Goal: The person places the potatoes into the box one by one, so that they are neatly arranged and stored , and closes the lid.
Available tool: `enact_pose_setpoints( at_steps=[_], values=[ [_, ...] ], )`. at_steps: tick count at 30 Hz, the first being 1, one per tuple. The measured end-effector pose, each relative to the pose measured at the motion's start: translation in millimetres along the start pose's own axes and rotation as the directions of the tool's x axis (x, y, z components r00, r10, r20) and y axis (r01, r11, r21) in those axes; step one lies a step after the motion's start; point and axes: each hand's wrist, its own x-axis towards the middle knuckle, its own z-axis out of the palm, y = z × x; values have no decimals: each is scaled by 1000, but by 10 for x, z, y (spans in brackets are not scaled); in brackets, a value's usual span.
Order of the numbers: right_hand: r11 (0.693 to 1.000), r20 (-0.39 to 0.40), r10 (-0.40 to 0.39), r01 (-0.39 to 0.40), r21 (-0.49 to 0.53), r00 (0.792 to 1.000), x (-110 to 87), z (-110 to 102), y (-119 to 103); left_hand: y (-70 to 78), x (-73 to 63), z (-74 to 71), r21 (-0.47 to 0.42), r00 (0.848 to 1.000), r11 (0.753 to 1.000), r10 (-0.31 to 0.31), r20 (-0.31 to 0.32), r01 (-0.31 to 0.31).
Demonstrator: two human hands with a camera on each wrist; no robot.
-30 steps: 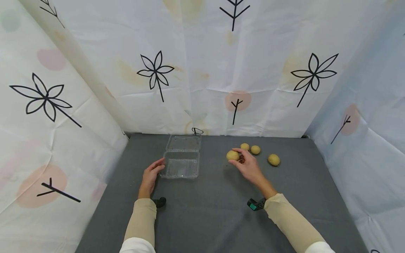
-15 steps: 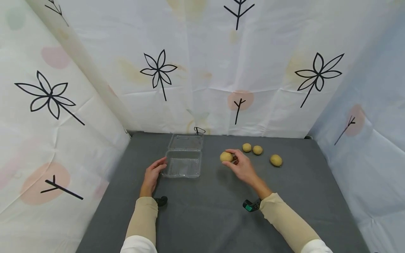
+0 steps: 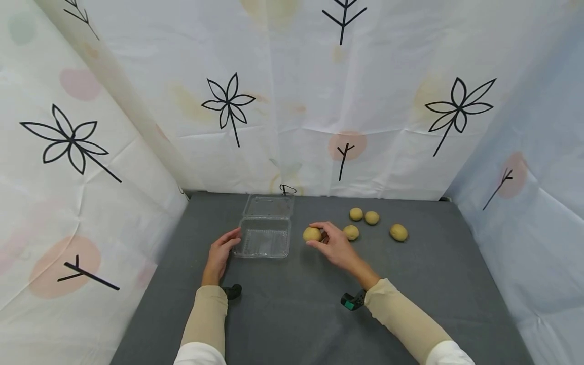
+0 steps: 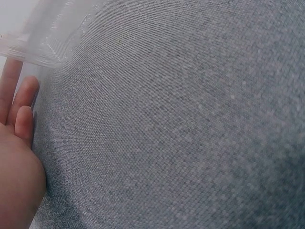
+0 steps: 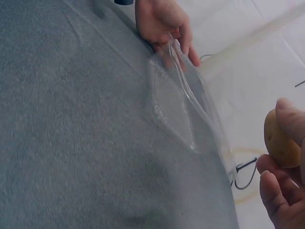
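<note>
My right hand (image 3: 336, 247) pinches a small yellow potato (image 3: 312, 234) between thumb and fingertips, above the table and just right of an open clear plastic container (image 3: 263, 237). In the right wrist view the held potato (image 5: 281, 140) shows a few dark spots. My left hand (image 3: 220, 256) holds the container's left rim, with its thumb at the edge. The left wrist view has only part of that left hand (image 4: 19, 143), one finger reaching under the container's corner (image 4: 52, 47). Its thumb is out of that view.
Several more potatoes lie to the right: one just behind the right hand (image 3: 351, 232), two at the back (image 3: 356, 214), one farther right (image 3: 399, 232). The container's lid (image 3: 269, 206) lies folded back towards the patterned cloth wall (image 3: 310, 126). Grey cloth covers the table (image 3: 292, 314).
My right hand has carried the potato left, towards the container. Another potato, hidden behind that hand before, now shows. The left hand and the container have stayed in place.
</note>
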Motion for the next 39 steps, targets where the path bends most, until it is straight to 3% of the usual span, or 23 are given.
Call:
enact_pose_setpoints(
  at_steps=[6, 13, 16, 25, 39],
  values=[
    [998, 15, 18, -18, 52, 1000, 52, 133, -29, -23, 7, -6, 2, 1000, 1000, 12, 10, -12],
    [995, 17, 14, -15, 101, 1000, 178, 293, -92, -294, 195, -2, 6, 999, 1000, 26, -30, -26],
    [993, -4, 17, -17, 120, 1000, 209, 350, -115, -343, 214, 6, 17, 999, 999, 37, -40, -36],
    [984, -44, 65, -57, 170, 997, 308, 510, -213, -292, 184, -23, 9, 999, 999, 31, -38, -30],
    [988, 1, 52, -51, 145, 999, 407, 700, -227, -313, 214, -24, 20, 999, 999, 41, -32, -40]
  ],
)
